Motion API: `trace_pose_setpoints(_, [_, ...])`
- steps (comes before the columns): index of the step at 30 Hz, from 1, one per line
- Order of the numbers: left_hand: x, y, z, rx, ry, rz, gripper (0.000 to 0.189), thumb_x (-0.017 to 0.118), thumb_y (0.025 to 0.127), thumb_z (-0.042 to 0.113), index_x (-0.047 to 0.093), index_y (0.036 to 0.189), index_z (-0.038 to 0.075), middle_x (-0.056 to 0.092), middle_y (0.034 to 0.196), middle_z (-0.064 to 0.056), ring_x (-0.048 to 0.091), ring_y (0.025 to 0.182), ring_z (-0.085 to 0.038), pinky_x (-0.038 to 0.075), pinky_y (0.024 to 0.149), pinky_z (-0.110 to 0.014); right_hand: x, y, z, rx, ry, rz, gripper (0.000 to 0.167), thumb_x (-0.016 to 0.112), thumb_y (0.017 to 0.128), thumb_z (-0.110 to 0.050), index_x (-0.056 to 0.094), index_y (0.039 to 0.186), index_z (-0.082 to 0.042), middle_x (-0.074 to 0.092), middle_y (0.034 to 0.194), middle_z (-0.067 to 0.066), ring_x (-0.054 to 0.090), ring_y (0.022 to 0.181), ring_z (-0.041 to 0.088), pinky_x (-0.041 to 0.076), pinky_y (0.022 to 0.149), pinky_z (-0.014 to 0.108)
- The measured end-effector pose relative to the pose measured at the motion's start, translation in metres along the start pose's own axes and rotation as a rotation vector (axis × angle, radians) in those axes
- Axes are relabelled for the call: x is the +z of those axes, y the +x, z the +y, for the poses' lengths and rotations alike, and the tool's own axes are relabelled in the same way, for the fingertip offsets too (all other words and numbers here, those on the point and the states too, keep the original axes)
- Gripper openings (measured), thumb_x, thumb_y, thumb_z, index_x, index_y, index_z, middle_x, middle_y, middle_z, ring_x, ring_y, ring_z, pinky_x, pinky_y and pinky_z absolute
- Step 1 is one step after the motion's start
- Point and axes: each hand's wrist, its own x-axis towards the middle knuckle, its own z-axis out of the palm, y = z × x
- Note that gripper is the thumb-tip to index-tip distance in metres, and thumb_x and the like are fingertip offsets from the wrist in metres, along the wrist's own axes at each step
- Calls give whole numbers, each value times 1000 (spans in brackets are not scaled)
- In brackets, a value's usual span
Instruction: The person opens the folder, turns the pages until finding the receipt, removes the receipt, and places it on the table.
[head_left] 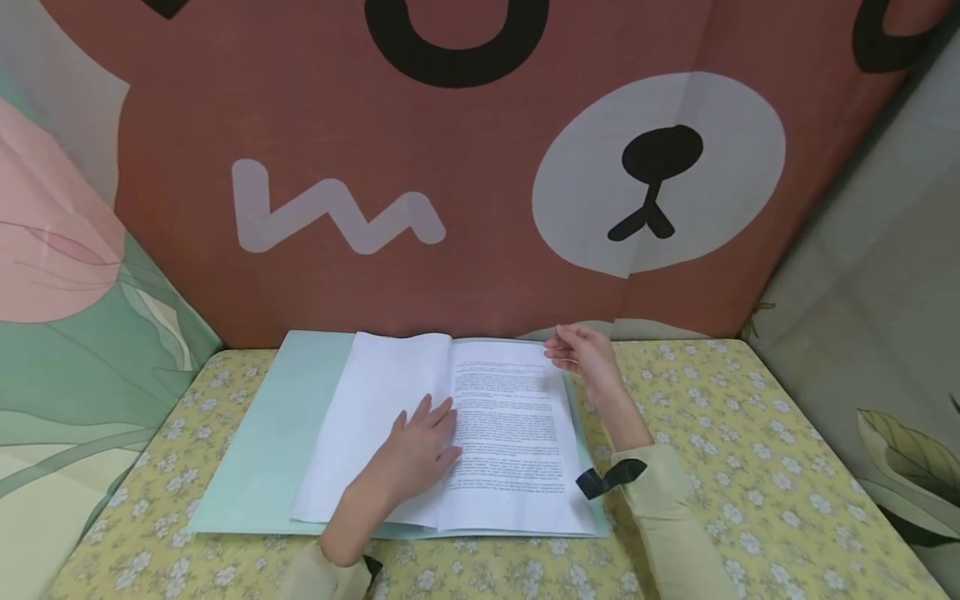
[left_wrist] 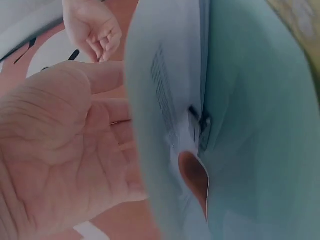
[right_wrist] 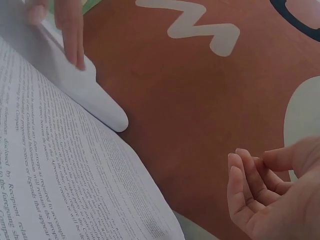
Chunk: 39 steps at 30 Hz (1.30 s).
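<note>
In the head view, your left hand [head_left: 420,450] lies with relaxed, spread fingers over the inner edge of the left page, gripping nothing. The white pages [head_left: 502,492] are open on a pale green folder [head_left: 255,442]; your right hand [head_left: 588,358] is at their far right corner. The table has a yellow floral cloth [head_left: 750,475]. A brown bear-face backdrop [head_left: 480,287] stands at the far side, a green-and-pink panel [head_left: 60,225] at the left.

In the left wrist view, your left fingers run behind the folder's edge, their tips hidden; a dark clip [left_wrist: 205,132] sits by the sheets.

In the right wrist view, your right fingers curl loosely, holding nothing, apart from the printed page at left.
</note>
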Motion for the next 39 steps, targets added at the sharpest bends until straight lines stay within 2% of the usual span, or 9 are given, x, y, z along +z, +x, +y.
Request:
trace_pose_setpoints(6, [10, 5, 5, -66, 18, -85, 54, 63, 103, 28, 54, 148, -1, 45, 160, -13, 27, 153, -44, 26, 118, -67, -1, 0, 2, -4, -55, 7, 28, 57, 108, -18, 64, 116, 7, 71, 84, 1, 71, 74, 10, 59, 71, 21])
trace_pose_setpoints(13, [13, 4, -3, -100, -22, -110, 58, 62, 104, 26, 47, 154, 0, 34, 166, -13, 23, 154, -43, 23, 119, -68, -2, 2, 5, -8, -80, 52, 30, 58, 107, -15, 63, 123, 10, 72, 87, 2, 71, 74, 9, 58, 69, 20])
trace_pose_setpoints(18, [12, 5, -8, -118, -59, -131, 61, 60, 105, 27, 41, 158, 2, 29, 168, -13, 21, 155, -42, 21, 120, -67, -3, 4, 9, -45, -135, 56, 32, 59, 106, -11, 62, 126, 14, 74, 96, 11, 71, 78, 11, 60, 74, 24])
trace_pose_setpoints(21, [13, 7, -12, -118, -61, -145, 62, 58, 106, 29, 39, 159, 3, 27, 169, -13, 20, 155, -41, 20, 120, -67, -3, 5, 12, -62, -191, 59, 30, 61, 104, -11, 64, 123, 12, 73, 105, 17, 71, 83, 15, 60, 78, 26])
trace_pose_setpoints(25, [11, 8, -16, -121, -70, -162, 64, 58, 106, 30, 36, 160, 2, 25, 170, -13, 19, 156, -40, 19, 121, -68, -2, 7, 15, -72, -270, 47, 28, 63, 102, -11, 66, 122, 9, 70, 114, 23, 71, 98, 29, 60, 85, 34])
trace_pose_setpoints(29, [9, 9, -18, -123, -88, -169, 67, 58, 106, 32, 34, 160, 0, 23, 170, -15, 19, 156, -39, 17, 121, -67, -3, 8, 19, -141, -370, 11, 29, 65, 100, -9, 64, 122, 11, 68, 112, 25, 66, 105, 38, 59, 89, 40])
trace_pose_setpoints(32, [9, 9, -21, -136, -90, -171, 69, 58, 106, 33, 32, 160, -2, 22, 170, -18, 19, 156, -38, 16, 122, -65, -4, 9, 24, -215, -497, -24, 31, 67, 99, -7, 63, 123, 14, 68, 112, 27, 65, 108, 40, 57, 92, 43])
trace_pose_setpoints(33, [8, 9, -21, -140, -90, -170, 70, 59, 106, 33, 32, 160, -3, 22, 169, -20, 19, 156, -38, 16, 123, -65, -4, 10, 25, -225, -546, -40, 33, 68, 99, -7, 62, 125, 13, 67, 117, 28, 64, 112, 42, 55, 95, 46])
trace_pose_setpoints(39, [9, 8, -22, -158, -91, -167, 72, 59, 106, 34, 31, 160, -4, 22, 169, -22, 20, 156, -39, 16, 123, -63, -4, 10, 32, -187, -852, -161, 50, 67, 101, -12, 51, 144, 8, 56, 144, 28, 52, 136, 43, 45, 111, 54])
